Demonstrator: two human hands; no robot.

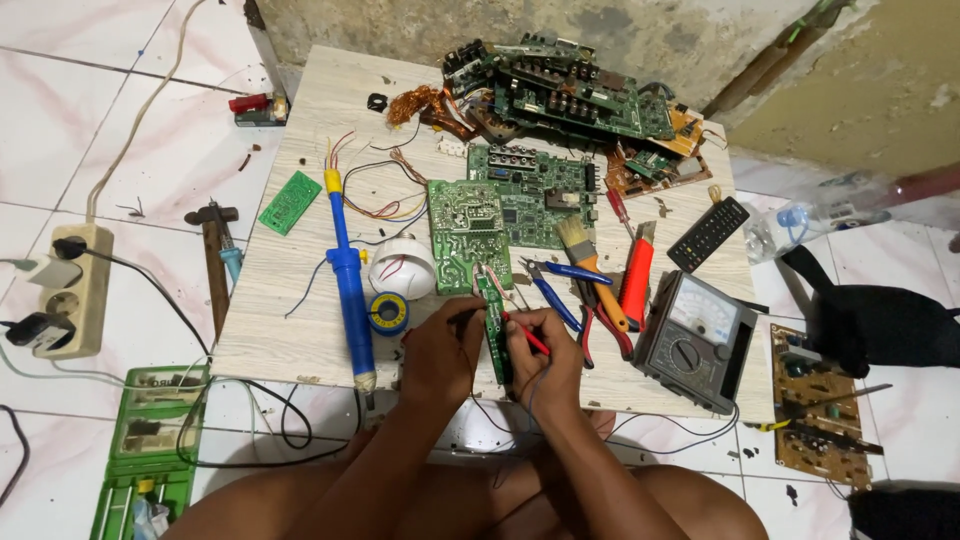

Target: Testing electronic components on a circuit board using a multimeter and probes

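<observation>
Tabletop [300,330] is packed with circuit boards [560,90], meter [695,340] sits right. Narrow green board [493,325] lies at the near edge; left hand [440,350] grips a black probe [463,315], right hand [545,360] pinches the red probe [528,335] onto it. Testing looks midway.

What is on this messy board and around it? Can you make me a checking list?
Surface: pale wood-grain board lying on white floor tiles.
Job's things: narrow green circuit strip, touched by a red probe and a black probe.
Clutter: blue desoldering pump, solder reel, brush, blue-handled pliers, grey dial meter, heap of green boards, black remote.
Grippers: left hand holds the black probe; right hand holds the red one.
Cables: loose coloured wires; black leads under the board edge.
Surroundings: cream power strip, hammer, green case.
</observation>
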